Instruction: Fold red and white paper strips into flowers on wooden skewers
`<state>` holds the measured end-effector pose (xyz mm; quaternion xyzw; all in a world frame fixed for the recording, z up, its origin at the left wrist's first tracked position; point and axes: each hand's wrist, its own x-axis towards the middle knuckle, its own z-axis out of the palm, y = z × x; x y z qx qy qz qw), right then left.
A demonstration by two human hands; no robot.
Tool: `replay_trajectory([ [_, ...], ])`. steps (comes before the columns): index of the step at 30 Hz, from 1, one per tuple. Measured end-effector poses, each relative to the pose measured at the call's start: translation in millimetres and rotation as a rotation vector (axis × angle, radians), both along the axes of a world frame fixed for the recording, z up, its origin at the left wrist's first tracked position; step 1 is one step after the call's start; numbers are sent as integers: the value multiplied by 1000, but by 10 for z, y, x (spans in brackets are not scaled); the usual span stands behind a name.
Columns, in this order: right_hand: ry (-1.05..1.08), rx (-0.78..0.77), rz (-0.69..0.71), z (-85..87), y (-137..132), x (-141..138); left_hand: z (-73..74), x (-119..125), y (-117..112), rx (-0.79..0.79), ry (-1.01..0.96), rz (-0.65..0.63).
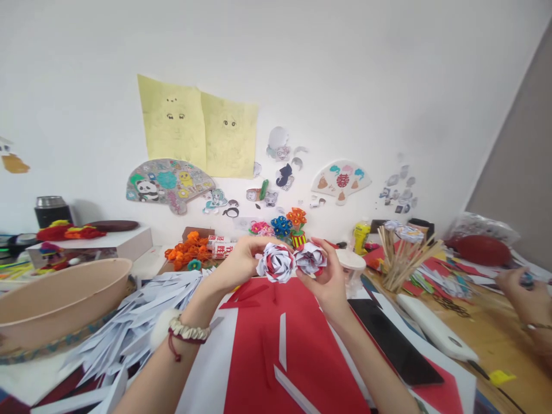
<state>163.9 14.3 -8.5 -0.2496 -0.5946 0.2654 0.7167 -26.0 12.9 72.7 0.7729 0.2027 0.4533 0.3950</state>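
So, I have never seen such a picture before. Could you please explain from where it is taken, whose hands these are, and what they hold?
There is no machine here. This single view comes from a camera worn on a person's head, looking forward and down, so the two arms rising from the bottom edge are the wearer's own. The left hand holds a paper flower, and the right hand holds a second flower beside it; both are white with some red. Below lies a red sheet with narrow white strips on it. To the left are a heap of paper strips and a large basin; to the right, a flat black device and some thin sticks. The hand at the far right belongs to another person.
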Motion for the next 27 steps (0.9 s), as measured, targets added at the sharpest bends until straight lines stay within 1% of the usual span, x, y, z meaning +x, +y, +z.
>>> replay_trajectory([
  [4, 6, -27, 35, -1, -3, -12, 9, 10, -11, -8, 2, 25],
  [8, 8, -63, 56, -27, 13, -28, -20, 11, 22, -2, 16, 2],
  [11, -3, -82, 49, -41, 22, -34, -54, 0, 65, 10, 38, 11],
  [17, -2, -96, 16, -43, 35, -25, -107, -24, 125, 0, 73, 69],
  [22, 1, -84, 7, -34, 44, -13, -184, -35, 186, 2, 61, 64],
  [24, 1, -77, 1, -35, 49, -12, -228, -41, 229, 39, 101, 104],
  [27, -2, -76, -17, -48, 64, -5, -304, -41, 303, 116, 212, 198],
])
